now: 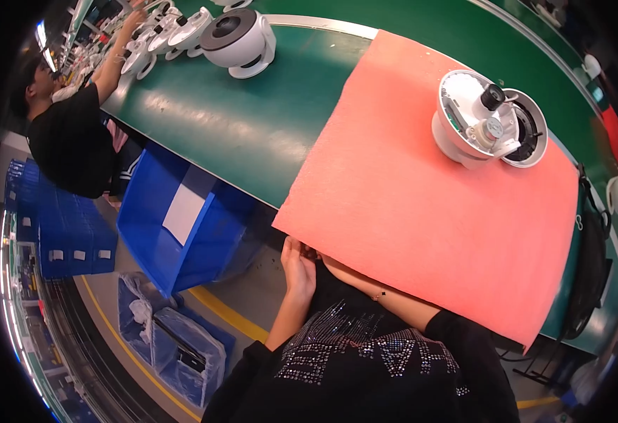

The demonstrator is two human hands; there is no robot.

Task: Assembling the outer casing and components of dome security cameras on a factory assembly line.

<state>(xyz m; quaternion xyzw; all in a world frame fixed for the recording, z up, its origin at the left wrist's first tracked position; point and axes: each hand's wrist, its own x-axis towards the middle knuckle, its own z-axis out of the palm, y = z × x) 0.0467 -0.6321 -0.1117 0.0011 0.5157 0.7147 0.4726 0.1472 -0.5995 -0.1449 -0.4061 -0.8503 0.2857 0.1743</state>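
My left hand (pixel 299 270) is just below the near-left corner of the pink foam mat (pixel 408 211), its fingers curled in against my right hand. What they hold, if anything, is hidden. My right hand (pixel 331 266) is mostly covered by the mat's front edge, so its fingers do not show. Farther off, on the right part of the mat, sits an opened white round housing (pixel 457 144). It has a black cylindrical part and a small motor-like part inside. A round white cover with a black inner ring (pixel 532 130) leans against its right side.
The mat lies on a green workbench (pixel 252 120). A white device with a dark round top (pixel 231 42) stands back left, near several white part-built units. A co-worker (pixel 69 134) reaches there. Blue bins (pixel 161 233) stand left below the bench; a black bag (pixel 587 261) hangs at right.
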